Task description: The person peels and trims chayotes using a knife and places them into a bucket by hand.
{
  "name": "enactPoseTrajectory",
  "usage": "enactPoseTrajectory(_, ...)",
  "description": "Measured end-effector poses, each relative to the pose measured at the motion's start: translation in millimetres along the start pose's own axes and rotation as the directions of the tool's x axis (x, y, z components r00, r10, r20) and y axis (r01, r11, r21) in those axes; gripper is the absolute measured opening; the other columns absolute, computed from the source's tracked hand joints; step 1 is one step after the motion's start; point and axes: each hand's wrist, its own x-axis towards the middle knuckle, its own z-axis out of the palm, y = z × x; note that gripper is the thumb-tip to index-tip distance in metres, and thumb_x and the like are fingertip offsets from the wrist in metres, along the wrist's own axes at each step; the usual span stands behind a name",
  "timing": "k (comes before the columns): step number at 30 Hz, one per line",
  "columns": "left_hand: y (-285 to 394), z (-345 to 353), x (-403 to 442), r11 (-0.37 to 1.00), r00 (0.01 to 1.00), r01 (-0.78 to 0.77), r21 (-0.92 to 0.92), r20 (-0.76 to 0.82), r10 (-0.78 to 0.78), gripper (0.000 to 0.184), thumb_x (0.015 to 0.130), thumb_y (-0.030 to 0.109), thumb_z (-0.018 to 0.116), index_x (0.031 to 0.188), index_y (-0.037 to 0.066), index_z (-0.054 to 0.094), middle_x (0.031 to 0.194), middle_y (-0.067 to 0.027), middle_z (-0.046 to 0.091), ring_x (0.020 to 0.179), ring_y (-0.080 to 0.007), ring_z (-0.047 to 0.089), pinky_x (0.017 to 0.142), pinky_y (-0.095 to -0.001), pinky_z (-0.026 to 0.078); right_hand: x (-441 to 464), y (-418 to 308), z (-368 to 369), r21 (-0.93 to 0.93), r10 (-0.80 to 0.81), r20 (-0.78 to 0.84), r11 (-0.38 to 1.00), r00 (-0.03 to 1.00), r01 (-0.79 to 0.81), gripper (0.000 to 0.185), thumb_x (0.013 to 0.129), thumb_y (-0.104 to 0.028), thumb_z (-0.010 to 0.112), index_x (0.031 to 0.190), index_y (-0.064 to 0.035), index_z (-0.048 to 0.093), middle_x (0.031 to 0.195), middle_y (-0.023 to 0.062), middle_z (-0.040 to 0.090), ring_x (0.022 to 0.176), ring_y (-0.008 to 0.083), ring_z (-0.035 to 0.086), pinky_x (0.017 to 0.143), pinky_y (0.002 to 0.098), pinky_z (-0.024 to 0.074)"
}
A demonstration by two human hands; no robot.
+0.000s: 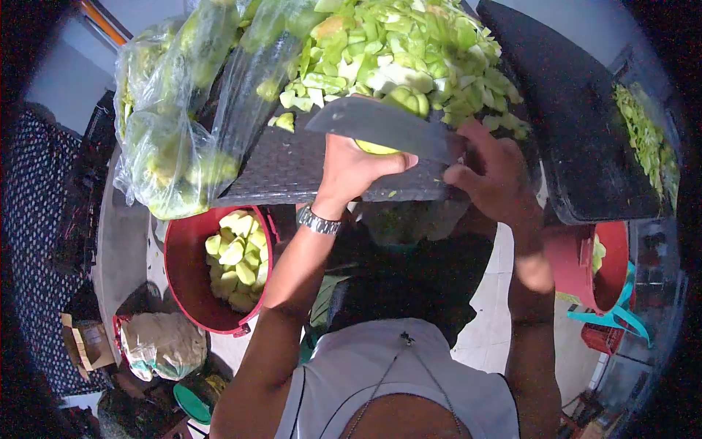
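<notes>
My right hand (pixel 499 172) is closed around the handle of a large, broad-bladed knife (pixel 387 126), its blade stretching left across my left hand. My left hand (pixel 352 172), with a metal watch on the wrist, grips a pale green vegetable that looks like a chayote (pixel 377 147). The blade hides much of that vegetable and my left fingers. Just beyond the knife, a ribbed green chayote (pixel 406 99) lies against a large heap of green peelings (pixel 409 44). Both hands are above the near part of a dark, textured work surface (pixel 281 172).
Clear plastic bags of green vegetables (pixel 172 139) lie at left. Below them, a red bucket (pixel 175 271) holds peeled pale wedges. At right stand a dark board (pixel 596 139), a bag of green scraps (pixel 647 143) and another red bucket (pixel 578 267). A filled sack (pixel 162 344) sits lower left.
</notes>
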Motion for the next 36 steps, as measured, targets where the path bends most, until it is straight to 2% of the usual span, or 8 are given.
enactPoseTrajectory(7, -1, -4, -5, 0.937, 0.964, -0.264, 0.229, 0.083, 0.251, 0.050, 0.057, 0.019, 0.090, 0.100, 0.003, 0.070, 0.097, -0.0094, 0.072, 0.093, -0.0198, 0.067, 0.086, -0.0326, 0.051, 10, -11, -2, -0.058, -0.033, 0.092, 0.998, 0.995, 0.039, 0.054, 0.080, -0.051, 0.076, 0.101, -0.0053, 0.057, 0.061, 0.0094, 0.056, 0.054, 0.0223, 0.058, 0.053, 0.0378, 0.0432)
enactPoseTrajectory(13, 1, -8, 3, 0.967, 0.997, -0.066, 0.247, 0.063, 0.052, 0.055, 0.055, 0.021, 0.091, 0.103, 0.004, 0.069, 0.096, -0.0094, 0.073, 0.089, -0.0171, 0.069, 0.083, -0.0314, 0.054, 27, 15, -4, -0.026, 0.000, 0.114, 1.000, 0.993, 0.003, 0.057, 0.089, -0.060, 0.066, 0.098, -0.0041, 0.062, 0.080, 0.0196, 0.066, 0.084, 0.0412, 0.068, 0.076, 0.0488, 0.0511)
enactPoseTrajectory(16, -9, -14, 6, 0.967, 0.976, -0.206, 0.148, -0.038, 0.214, 0.066, 0.054, 0.019, 0.094, 0.108, 0.005, 0.059, 0.096, -0.0073, 0.069, 0.087, -0.0139, 0.065, 0.081, -0.0307, 0.054, 41, 61, -13, -0.170, 0.183, 0.123, 0.972, 0.975, -0.161, 0.056, 0.092, -0.060, 0.061, 0.104, -0.0052, 0.066, 0.090, 0.0226, 0.068, 0.093, 0.0424, 0.067, 0.083, 0.0493, 0.0504)
enactPoseTrajectory(22, -1, -6, 14, 0.951, 0.976, 0.199, -0.239, -0.042, -0.215, 0.061, 0.059, 0.013, 0.093, 0.107, 0.005, 0.056, 0.097, -0.0043, 0.066, 0.088, -0.0140, 0.063, 0.079, -0.0302, 0.053, 28, 82, -14, -0.333, 0.135, 0.177, 0.940, 0.975, -0.070, 0.038, 0.101, -0.029, 0.053, 0.134, -0.0111, 0.057, 0.100, 0.0213, 0.065, 0.093, 0.0401, 0.065, 0.084, 0.0495, 0.0513)
enactPoseTrajectory(27, 17, -10, 29, 0.350, 0.968, 0.027, -0.936, -0.063, -0.242, 0.070, 0.096, 0.059, 0.054, 0.137, 0.002, 0.052, 0.135, -0.0154, 0.058, 0.128, -0.0310, 0.054, 0.109, -0.0509, 0.043, 15, 129, 6, -0.447, -0.341, 0.025, 0.837, 0.940, 0.315, 0.058, 0.097, -0.001, 0.049, 0.152, -0.0187, 0.040, 0.100, 0.0190, 0.061, 0.091, 0.0384, 0.062, 0.081, 0.0503, 0.0514)
enactPoseTrajectory(30, -2, -23, 22, 0.167, 0.946, 0.319, -0.933, 0.305, -0.107, 0.070, 0.096, 0.059, 0.054, 0.136, 0.001, 0.052, 0.131, -0.0210, 0.059, 0.126, -0.0384, 0.055, 0.106, -0.0584, 0.045, 13, 127, 7, -0.361, -0.287, 0.014, 0.892, 0.958, 0.273, 0.065, 0.093, 0.001, 0.053, 0.153, -0.0202, 0.039, 0.098, 0.0165, 0.062, 0.088, 0.0381, 0.062, 0.080, 0.0512, 0.0509)
enactPoseTrajectory(33, -10, -31, 22, 0.089, 0.925, 0.354, -0.931, 0.334, -0.183, 0.064, 0.096, 0.050, 0.057, 0.134, -0.002, 0.053, 0.123, -0.0220, 0.063, 0.115, -0.0412, 0.062, 0.091, -0.0562, 0.057, 13, 120, 11, -0.304, -0.161, 0.058, 0.937, 0.985, 0.171, 0.069, 0.089, 0.003, 0.056, 0.152, -0.0194, 0.039, 0.096, 0.0148, 0.062, 0.086, 0.0379, 0.063, 0.079, 0.0518, 0.0506)
enactPoseTrajectory(36, 6, -22, 22, 0.383, 0.889, 0.400, -0.833, 0.252, -0.383, 0.057, 0.096, 0.040, 0.061, 0.132, -0.004, 0.053, 0.118, -0.0216, 0.065, 0.105, -0.0404, 0.067, 0.079, -0.0508, 0.062, 1, 115, 20, -0.253, -0.203, 0.003, 0.947, 0.979, 0.197, 0.052, 0.095, -0.002, 0.055, 0.144, -0.0153, 0.045, 0.096, 0.0149, 0.062, 0.084, 0.0368, 0.063, 0.077, 0.0510, 0.0505)
